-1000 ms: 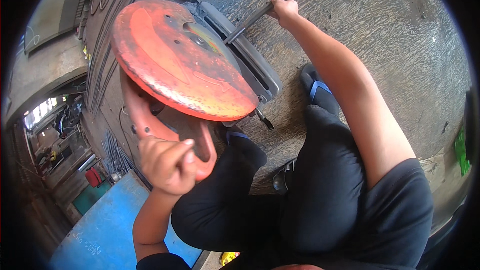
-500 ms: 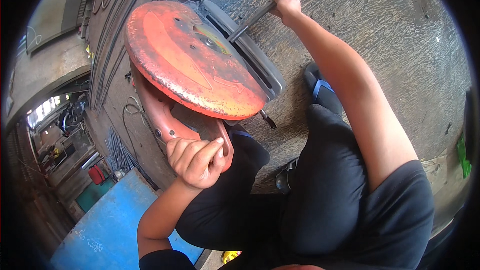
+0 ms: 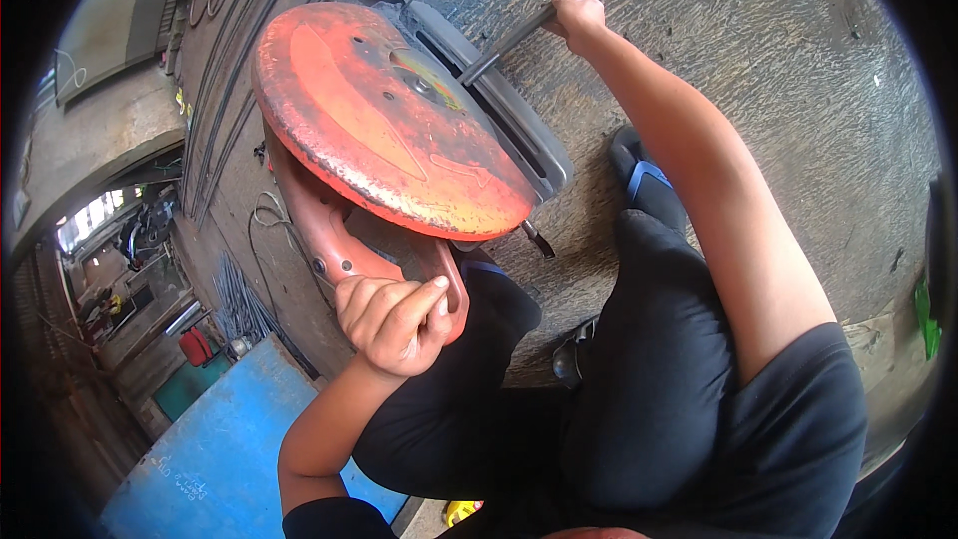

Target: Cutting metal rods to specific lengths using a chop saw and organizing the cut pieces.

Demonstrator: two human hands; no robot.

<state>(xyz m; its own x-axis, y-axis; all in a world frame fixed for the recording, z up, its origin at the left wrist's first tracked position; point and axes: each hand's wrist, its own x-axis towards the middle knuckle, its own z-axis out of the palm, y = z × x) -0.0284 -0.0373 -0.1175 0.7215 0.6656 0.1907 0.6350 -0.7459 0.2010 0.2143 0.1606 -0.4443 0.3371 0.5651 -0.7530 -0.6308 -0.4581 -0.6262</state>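
Note:
A cut-off saw with a worn orange round guard (image 3: 349, 140) stands on the floor before me. My left hand (image 3: 394, 324) is closed around its orange handle (image 3: 456, 304), below the guard. Out to the right, my right hand (image 3: 579, 22) grips a dark metal bar (image 3: 519, 38). One end of the bar reaches over the saw's grey base (image 3: 534, 145) and passes close to the guard. The other end sticks out beyond my fingers. The guard hides most of the blade and the spot where the bar meets it.
Long thin rods (image 3: 225, 70) lie along the floor at the left, near a loose cord (image 3: 267, 215). A blue panel (image 3: 215, 439) is at lower left, with a red object (image 3: 196, 346) behind it. My foot in a blue-strapped sandal (image 3: 649, 178) rests right of the saw.

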